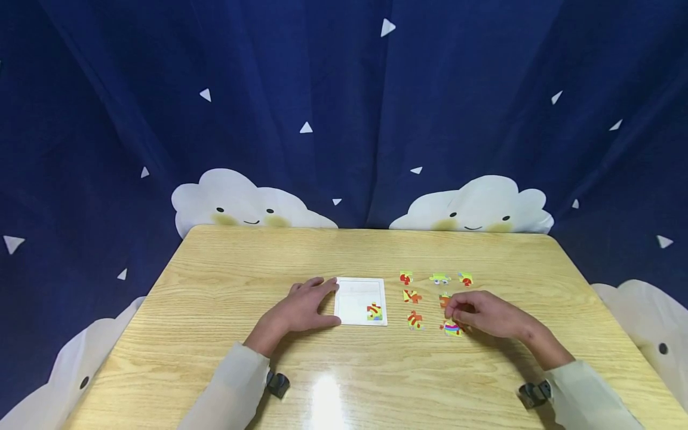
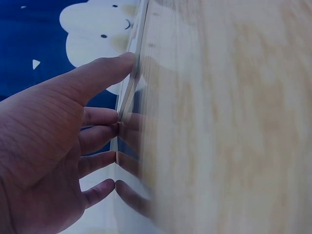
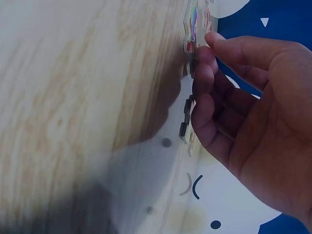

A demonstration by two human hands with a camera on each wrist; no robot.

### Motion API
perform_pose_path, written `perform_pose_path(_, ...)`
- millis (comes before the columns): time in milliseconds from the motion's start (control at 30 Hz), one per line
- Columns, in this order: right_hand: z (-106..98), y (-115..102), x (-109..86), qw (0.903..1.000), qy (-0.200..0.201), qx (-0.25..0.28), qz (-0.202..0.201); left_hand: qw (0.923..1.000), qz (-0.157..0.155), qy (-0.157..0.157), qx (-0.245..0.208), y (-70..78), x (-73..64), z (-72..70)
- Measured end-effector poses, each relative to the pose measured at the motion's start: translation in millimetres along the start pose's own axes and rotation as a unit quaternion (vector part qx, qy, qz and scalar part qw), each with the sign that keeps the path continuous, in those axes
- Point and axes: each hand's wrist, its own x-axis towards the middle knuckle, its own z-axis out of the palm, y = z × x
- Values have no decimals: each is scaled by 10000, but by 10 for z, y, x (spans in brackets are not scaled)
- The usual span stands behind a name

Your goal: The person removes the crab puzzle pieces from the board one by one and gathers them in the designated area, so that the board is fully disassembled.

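A white square puzzle tray (image 1: 352, 298) lies on the table, one red-and-yellow puzzle piece (image 1: 374, 311) in its near right corner. The left hand (image 1: 306, 307) rests at the tray's left edge, thumb and fingers spread and fairly straight. In the left wrist view, its fingertips (image 2: 109, 187) touch down at table level. The right hand (image 1: 486, 312) has bent fingers and a thumb close together at an orange piece (image 1: 444, 300). A rainbow-striped piece (image 1: 452, 328) lies just below those fingers. From the right wrist view, I cannot tell whether the fingers pinch a piece.
Loose pieces lie right of the tray: a red-and-yellow one (image 1: 412, 296), an orange one (image 1: 414, 321), and others along the back, including a piece with eyes (image 1: 441, 279). The wooden table (image 1: 242, 257) ends at a dark blue curtain (image 1: 344, 89) with clouds.
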Motion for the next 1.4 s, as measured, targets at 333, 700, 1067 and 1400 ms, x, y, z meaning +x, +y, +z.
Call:
perform_pose_path(333, 33, -80, 84, 9992, 118, 88, -379, 10000, -12, 13, 32, 2, 11, -9)
perform_pose_path(700, 223, -425, 409, 9949, 254, -339, -916, 10000, -6, 21, 38, -16, 30, 3)
perform_pose_path(1067, 482, -695, 714, 9818, 356, -1325, -1311, 10000, -42, 33, 18, 4, 17, -4)
perform_pose_path(1400, 601, -764, 870, 9856, 251, -1150, -1214, 10000, -52, 26, -34, 19, 11, -9)
